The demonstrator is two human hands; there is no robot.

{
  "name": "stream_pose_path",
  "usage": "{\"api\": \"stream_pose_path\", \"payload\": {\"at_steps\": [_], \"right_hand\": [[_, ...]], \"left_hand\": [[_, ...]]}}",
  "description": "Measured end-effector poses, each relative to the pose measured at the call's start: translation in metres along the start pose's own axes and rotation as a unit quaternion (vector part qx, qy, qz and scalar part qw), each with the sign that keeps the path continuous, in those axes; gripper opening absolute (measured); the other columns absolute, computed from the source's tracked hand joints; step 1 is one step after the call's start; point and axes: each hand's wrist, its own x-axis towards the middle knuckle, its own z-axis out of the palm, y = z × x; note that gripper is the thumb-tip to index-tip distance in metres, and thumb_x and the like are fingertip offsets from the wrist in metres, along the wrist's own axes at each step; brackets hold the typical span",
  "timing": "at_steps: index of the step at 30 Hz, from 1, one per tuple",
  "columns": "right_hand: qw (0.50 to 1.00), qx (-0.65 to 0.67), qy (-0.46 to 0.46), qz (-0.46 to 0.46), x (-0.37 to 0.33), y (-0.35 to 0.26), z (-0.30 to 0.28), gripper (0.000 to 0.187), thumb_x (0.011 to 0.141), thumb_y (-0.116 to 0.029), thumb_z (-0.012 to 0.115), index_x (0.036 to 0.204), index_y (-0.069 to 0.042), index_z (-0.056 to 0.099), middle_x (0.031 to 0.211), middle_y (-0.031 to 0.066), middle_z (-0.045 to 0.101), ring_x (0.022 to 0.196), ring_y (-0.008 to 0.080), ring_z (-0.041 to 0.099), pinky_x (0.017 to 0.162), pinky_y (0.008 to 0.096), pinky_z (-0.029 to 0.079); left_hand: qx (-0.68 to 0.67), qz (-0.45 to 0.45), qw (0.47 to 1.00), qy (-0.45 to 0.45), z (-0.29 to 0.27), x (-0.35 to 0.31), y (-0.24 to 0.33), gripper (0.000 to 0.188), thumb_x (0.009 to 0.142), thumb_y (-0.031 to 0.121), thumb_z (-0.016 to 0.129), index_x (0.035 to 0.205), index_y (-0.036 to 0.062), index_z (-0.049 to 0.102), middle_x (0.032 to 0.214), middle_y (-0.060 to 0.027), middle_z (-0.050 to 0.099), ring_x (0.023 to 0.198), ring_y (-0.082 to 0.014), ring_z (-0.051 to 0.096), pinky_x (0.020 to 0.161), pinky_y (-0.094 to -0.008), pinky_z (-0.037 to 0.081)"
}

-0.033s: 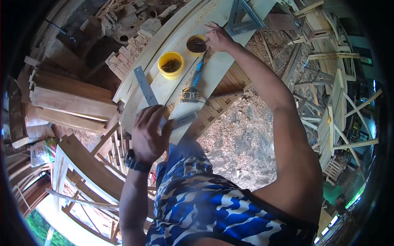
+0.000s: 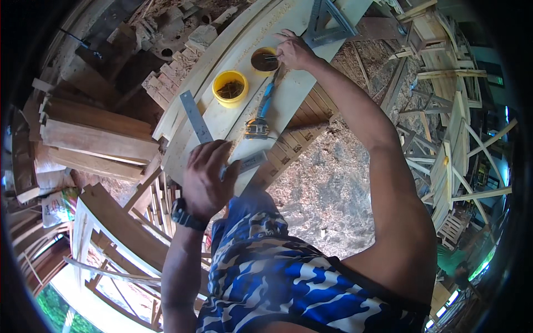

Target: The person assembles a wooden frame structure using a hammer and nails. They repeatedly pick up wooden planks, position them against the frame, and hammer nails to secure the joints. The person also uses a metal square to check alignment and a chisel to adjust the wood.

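Observation:
My left hand (image 2: pixel 210 180), with a dark watch on its wrist, is closed over the corner of a metal L-shaped square (image 2: pixel 195 117). The square's long blade runs away from me across pale boards (image 2: pixel 236 125), and its short arm sticks out right of my thumb. At the far end of my reach, my right hand (image 2: pixel 295 53) is at the rim of a round tub with brown contents (image 2: pixel 264 60). A thin metal piece (image 2: pixel 272 57) shows at its fingertips. Nearer me, a yellow tub (image 2: pixel 230 99) contains small brown pieces. Beside it lies a cordless power tool (image 2: pixel 261 114), blue with a black-and-yellow battery.
A dark triangular square (image 2: pixel 327 28) lies at the boards' far end. Stacked planks (image 2: pixel 100 136) stand on the left, with a curved wooden frame (image 2: pixel 122 227) below. Shavings cover the floor (image 2: pixel 327 183). Wooden frames (image 2: pixel 458 150) stand at right; a person in green (image 2: pixel 451 260) is behind them.
My left hand has shifted slightly right and toward me on the square. My right hand stays at the brown tub.

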Motion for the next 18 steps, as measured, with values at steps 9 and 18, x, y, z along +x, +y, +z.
{"api": "stream_pose_path", "payload": {"at_steps": [9, 18], "right_hand": [[0.978, 0.065, 0.189, -0.063, -0.037, 0.0, 0.001, 0.01, 0.083, -0.015, 0.071, 0.085, -0.005, 0.071, 0.104, 0.0115, 0.071, 0.115, 0.0293, 0.062, 0.099, 0.0429, 0.049], [0.867, 0.453, -0.171, 0.118, -0.137, -0.14, -0.073, 0.031, 0.089, -0.002, 0.067, 0.119, 0.0, 0.062, 0.104, 0.0148, 0.071, 0.099, 0.0253, 0.068, 0.09, 0.036, 0.053]], "left_hand": [[-0.035, 0.081, 0.995, -0.036, 0.059, 0.048, 0.011, 0.035, 0.076, 0.008, 0.076, 0.109, 0.0003, 0.066, 0.109, -0.0172, 0.069, 0.1, -0.036, 0.065, 0.089, -0.044, 0.052], [0.053, 0.055, 0.993, -0.091, 0.108, 0.057, 0.004, 0.048, 0.083, 0.014, 0.069, 0.128, 0.001, 0.056, 0.103, -0.0213, 0.069, 0.098, -0.0389, 0.066, 0.09, -0.0462, 0.052]]}}
